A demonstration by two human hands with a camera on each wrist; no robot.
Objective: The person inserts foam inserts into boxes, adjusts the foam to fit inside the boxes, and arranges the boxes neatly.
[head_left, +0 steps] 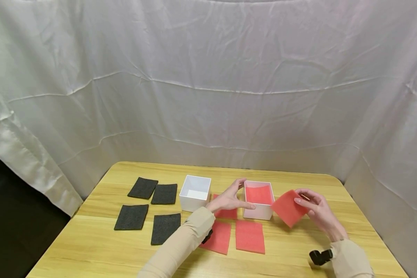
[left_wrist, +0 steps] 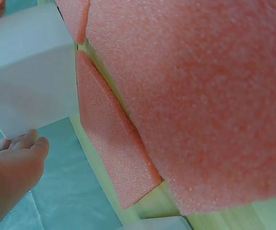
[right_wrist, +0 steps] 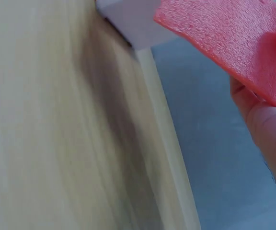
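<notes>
My left hand point(head_left: 228, 200) holds the right-hand white box point(head_left: 257, 212) at its left side, thumb along the front and fingers toward the back corner. Inside that box lies a red foam square point(head_left: 259, 194). Just right of the box, my right hand point(head_left: 319, 210) pinches another red foam square point(head_left: 287, 208), tilted and raised off the table; its left corner appears beside the box wall. The right wrist view shows this foam square point(right_wrist: 229, 40) between thumb and fingers. In the left wrist view, fingertips meet the lower edge of the white box point(left_wrist: 35, 86).
Several red foam squares point(head_left: 250, 236) lie in front of the box and under the left forearm. Another white box point(head_left: 194, 203), with a bare bottom, stands to the left. Several black foam squares point(head_left: 132, 217) are spread on the table's left side. A pale curtain point(head_left: 208, 85) hangs behind.
</notes>
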